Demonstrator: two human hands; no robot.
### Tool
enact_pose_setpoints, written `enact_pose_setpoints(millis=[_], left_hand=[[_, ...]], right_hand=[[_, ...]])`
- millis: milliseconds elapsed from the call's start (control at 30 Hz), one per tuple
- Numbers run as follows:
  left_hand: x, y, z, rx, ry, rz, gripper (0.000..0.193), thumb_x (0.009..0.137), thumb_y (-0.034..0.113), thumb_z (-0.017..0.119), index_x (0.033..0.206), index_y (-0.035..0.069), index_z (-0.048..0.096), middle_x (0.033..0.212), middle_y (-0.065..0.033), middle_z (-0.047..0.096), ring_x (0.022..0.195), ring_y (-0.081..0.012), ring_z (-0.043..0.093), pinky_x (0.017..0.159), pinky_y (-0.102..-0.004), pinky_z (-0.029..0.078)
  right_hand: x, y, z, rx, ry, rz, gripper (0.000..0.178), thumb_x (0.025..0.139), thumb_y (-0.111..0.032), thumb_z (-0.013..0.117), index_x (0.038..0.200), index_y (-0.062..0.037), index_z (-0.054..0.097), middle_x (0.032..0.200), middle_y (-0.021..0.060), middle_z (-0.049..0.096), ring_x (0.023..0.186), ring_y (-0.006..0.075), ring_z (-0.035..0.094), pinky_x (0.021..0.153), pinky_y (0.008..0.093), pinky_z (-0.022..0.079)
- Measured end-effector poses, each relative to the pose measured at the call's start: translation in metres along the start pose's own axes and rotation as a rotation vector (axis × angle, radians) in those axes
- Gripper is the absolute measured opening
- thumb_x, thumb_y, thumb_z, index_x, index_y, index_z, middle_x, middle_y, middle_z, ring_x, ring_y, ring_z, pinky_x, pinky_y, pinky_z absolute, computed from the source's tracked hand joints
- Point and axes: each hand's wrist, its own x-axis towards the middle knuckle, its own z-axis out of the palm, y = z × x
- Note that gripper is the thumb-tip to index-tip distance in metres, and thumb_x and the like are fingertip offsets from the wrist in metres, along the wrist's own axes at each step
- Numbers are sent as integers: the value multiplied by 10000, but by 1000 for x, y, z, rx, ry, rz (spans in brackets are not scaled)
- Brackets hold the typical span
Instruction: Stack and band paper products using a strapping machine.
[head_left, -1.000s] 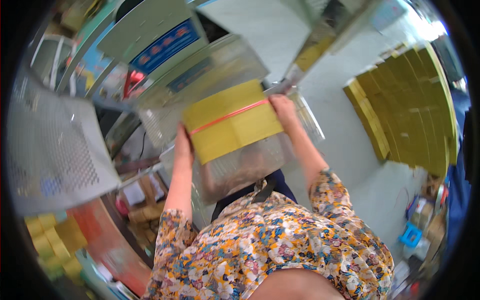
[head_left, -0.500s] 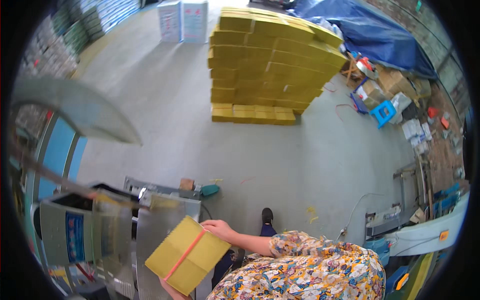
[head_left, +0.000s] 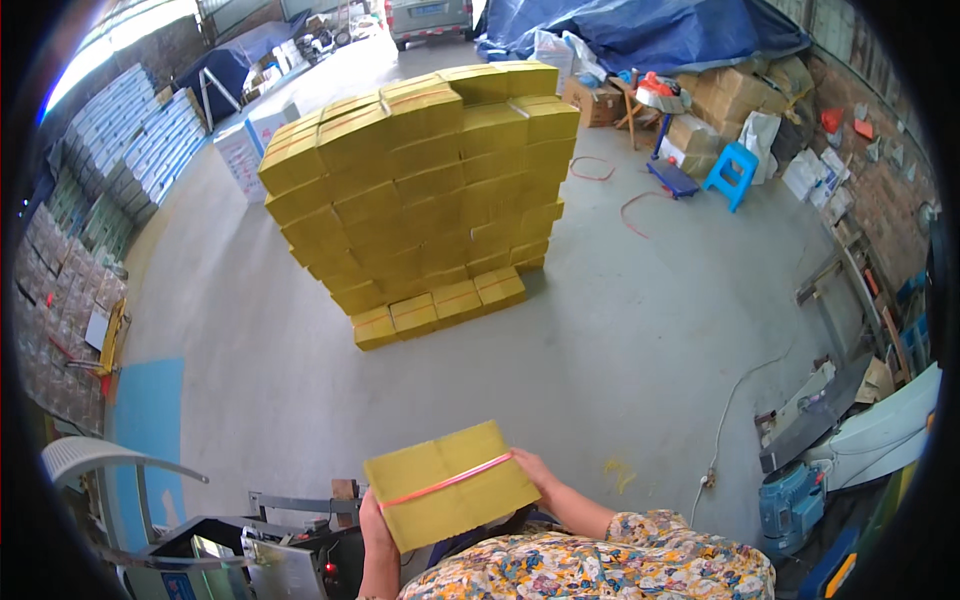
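Between my two hands is a bundle of yellow paper (head_left: 450,500) with one pink-orange strap around its middle. My left hand (head_left: 375,522) grips its left edge, and my right hand (head_left: 533,472) grips its right edge. Some of the fingers are hidden behind or under the bundle. It is held in front of my body, over the floor. Ahead stands a tall stack of similar yellow bundles (head_left: 420,190), with a short low row (head_left: 440,308) along its near base.
A machine with a curved clear guard (head_left: 110,455) is at the lower left. At the right are a blue motor (head_left: 790,508), a cable on the floor (head_left: 722,420) and a blue stool (head_left: 733,175). Cardboard boxes (head_left: 730,100) and a blue tarp (head_left: 640,30) lie beyond the stack.
My view has turned left and up, bringing the stack closer to centre. The strapped bundle has moved away from the machine and is now held level between both hands.
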Motion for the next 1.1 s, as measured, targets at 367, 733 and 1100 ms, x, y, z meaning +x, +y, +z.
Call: enact_pose_setpoints(millis=[367,733,1100], left_hand=[[236,16,222,64,-440,25,530,1005,420,477,1342,13,431,1295,-126,532,1155,-200,555,976,-364,476],[431,122,486,301,-648,203,548,1009,463,420,1349,35,456,1303,-93,539,1183,-171,526,984,-358,439],[608,213,681,-104,-401,134,558,977,442,513,1383,65,452,1332,-126,531,1215,-227,524,1002,-367,445]], right_hand=[[119,-207,-91,251,80,-346,281,1003,-202,495,1180,-2,582,1102,108,650,951,187,655,807,330,552],[232,-510,-126,213,190,-563,389,981,-359,557,1165,-21,616,1053,61,655,912,140,628,761,289,526],[446,-828,-126,-339,-116,-774,317,964,-259,528,1113,1,633,975,50,645,837,131,598,709,288,504]])
